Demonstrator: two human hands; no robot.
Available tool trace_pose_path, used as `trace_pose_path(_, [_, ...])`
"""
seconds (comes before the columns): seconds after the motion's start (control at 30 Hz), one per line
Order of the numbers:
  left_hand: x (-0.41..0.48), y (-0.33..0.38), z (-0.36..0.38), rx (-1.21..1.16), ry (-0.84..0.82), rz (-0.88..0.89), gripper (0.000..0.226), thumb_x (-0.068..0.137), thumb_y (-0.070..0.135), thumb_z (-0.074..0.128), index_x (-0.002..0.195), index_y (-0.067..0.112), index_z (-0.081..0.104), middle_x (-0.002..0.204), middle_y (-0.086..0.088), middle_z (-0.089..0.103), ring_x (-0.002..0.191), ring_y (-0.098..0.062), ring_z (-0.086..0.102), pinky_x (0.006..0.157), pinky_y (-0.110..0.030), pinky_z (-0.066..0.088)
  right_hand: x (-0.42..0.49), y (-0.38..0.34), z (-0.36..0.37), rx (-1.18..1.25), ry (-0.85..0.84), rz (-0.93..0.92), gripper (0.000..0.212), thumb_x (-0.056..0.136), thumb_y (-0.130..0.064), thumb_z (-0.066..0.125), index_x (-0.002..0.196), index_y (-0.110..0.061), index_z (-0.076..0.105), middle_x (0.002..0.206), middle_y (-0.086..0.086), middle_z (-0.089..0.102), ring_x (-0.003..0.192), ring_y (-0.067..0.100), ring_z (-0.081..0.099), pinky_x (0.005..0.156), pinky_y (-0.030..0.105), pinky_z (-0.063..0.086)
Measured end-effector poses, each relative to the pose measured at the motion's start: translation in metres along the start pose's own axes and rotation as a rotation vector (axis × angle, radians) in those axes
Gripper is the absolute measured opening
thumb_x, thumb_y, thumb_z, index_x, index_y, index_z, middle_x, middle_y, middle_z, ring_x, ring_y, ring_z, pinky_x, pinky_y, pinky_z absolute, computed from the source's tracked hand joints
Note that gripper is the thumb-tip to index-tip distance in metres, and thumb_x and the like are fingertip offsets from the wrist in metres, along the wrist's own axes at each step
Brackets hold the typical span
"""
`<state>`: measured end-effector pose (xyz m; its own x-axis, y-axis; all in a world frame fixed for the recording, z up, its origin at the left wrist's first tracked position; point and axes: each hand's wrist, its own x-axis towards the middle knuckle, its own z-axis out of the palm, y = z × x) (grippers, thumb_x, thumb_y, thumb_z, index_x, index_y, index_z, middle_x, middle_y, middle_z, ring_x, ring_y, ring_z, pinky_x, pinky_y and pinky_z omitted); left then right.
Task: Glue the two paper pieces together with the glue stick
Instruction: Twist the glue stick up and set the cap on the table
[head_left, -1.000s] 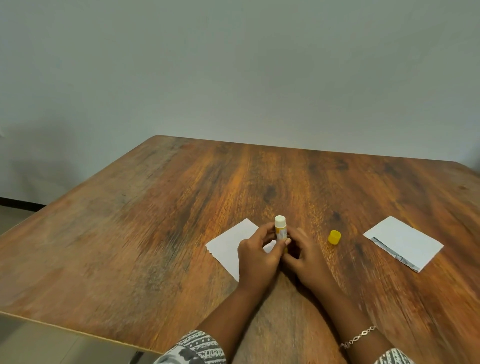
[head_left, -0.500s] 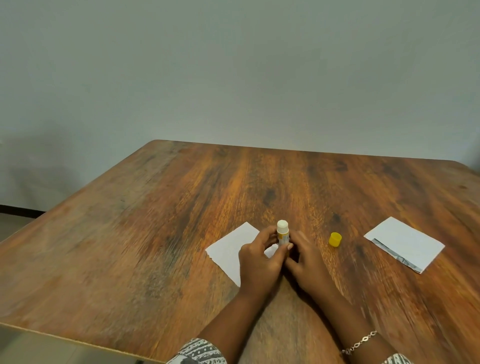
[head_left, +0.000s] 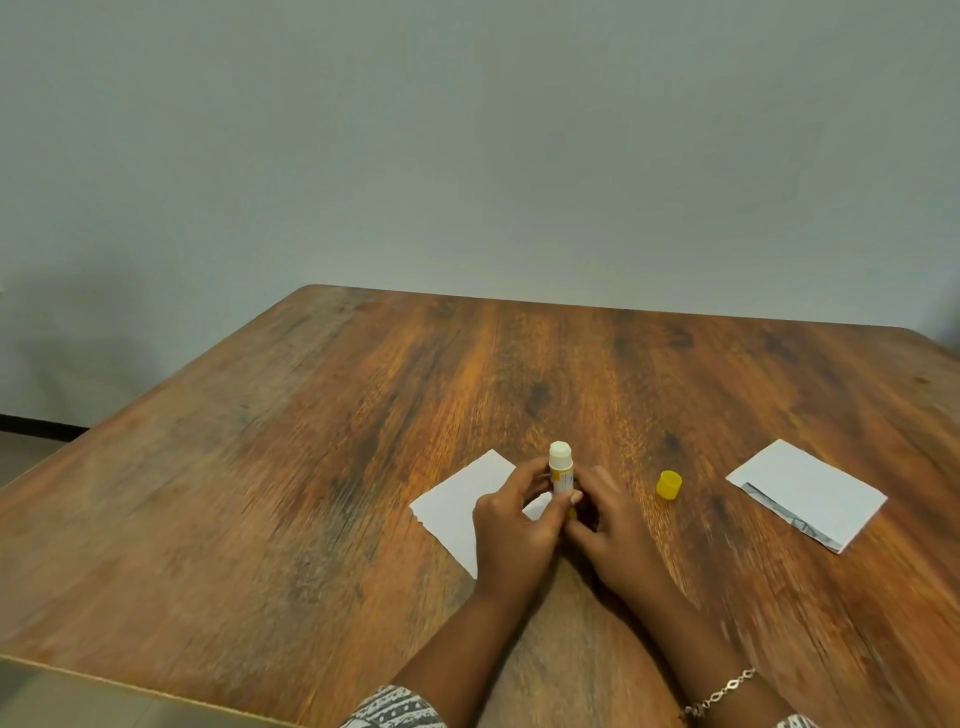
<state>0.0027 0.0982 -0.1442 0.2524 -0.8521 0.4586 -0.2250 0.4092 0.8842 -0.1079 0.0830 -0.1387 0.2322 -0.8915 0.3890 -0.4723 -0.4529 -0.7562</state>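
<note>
An uncapped glue stick (head_left: 561, 467) stands upright between my two hands, its white glue tip showing on top. My left hand (head_left: 514, 535) grips its body with thumb and fingers. My right hand (head_left: 613, 535) holds its lower end, fingers curled round the base. Under my left hand lies a white paper piece (head_left: 457, 506) on the table. The second white paper piece (head_left: 808, 491), with a printed strip along its near edge, lies apart at the right. The yellow cap (head_left: 669, 484) stands on the table between my right hand and that paper.
The wooden table (head_left: 311, 467) stretches away to a plain wall. Its left edge and near left corner drop to the floor.
Both hands stay on the glue stick in the same place. The view has tilted slightly; nothing else has moved.
</note>
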Motion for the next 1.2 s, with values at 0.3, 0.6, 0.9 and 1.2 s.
trace_pose_path(0.3, [0.0007, 0.0009, -0.0009, -0.002, 0.028, -0.026, 0.028, 0.074, 0.01, 0.074, 0.1, 0.02, 0.068, 0.092, 0.009, 0.071, 0.088, 0.0, 0.066, 0.083, -0.014, 0.051, -0.0013, -0.0029, -0.0005, 0.071, -0.031, -0.025, 0.05, 0.079, 0.005, 0.059, 0.121, -0.021, 0.054, 0.103, 0.003, 0.062, 0.09, 0.001, 0.057, 0.075, 0.008, 0.043])
trace_pose_path(0.6, [-0.0001, 0.0022, -0.0009, 0.018, 0.003, -0.021, 0.028, 0.076, 0.01, 0.073, 0.101, 0.02, 0.068, 0.092, 0.011, 0.069, 0.087, 0.002, 0.065, 0.083, -0.012, 0.05, -0.0002, -0.0065, -0.0065, 0.218, -0.076, 0.001, 0.056, 0.075, 0.018, 0.053, 0.113, -0.024, 0.057, 0.104, -0.003, 0.067, 0.097, 0.001, 0.061, 0.081, 0.012, 0.046])
trace_pose_path(0.9, [-0.0002, 0.0024, -0.0002, 0.037, -0.005, -0.018, 0.025, 0.074, 0.015, 0.075, 0.098, 0.019, 0.068, 0.089, 0.012, 0.07, 0.087, 0.004, 0.065, 0.082, -0.012, 0.05, -0.0003, -0.0029, 0.0014, -0.004, 0.018, -0.013, 0.04, 0.078, 0.007, 0.058, 0.113, -0.012, 0.06, 0.088, 0.011, 0.058, 0.079, 0.013, 0.054, 0.066, 0.013, 0.04])
trace_pose_path(1.2, [0.002, -0.0005, -0.0013, 0.017, 0.048, -0.023, 0.024, 0.075, 0.013, 0.074, 0.097, 0.017, 0.067, 0.09, 0.01, 0.07, 0.086, 0.003, 0.065, 0.08, -0.01, 0.05, -0.0015, -0.0071, -0.0036, 0.217, -0.055, 0.024, 0.052, 0.081, 0.01, 0.055, 0.126, -0.016, 0.051, 0.117, 0.001, 0.064, 0.108, 0.009, 0.06, 0.091, 0.019, 0.047])
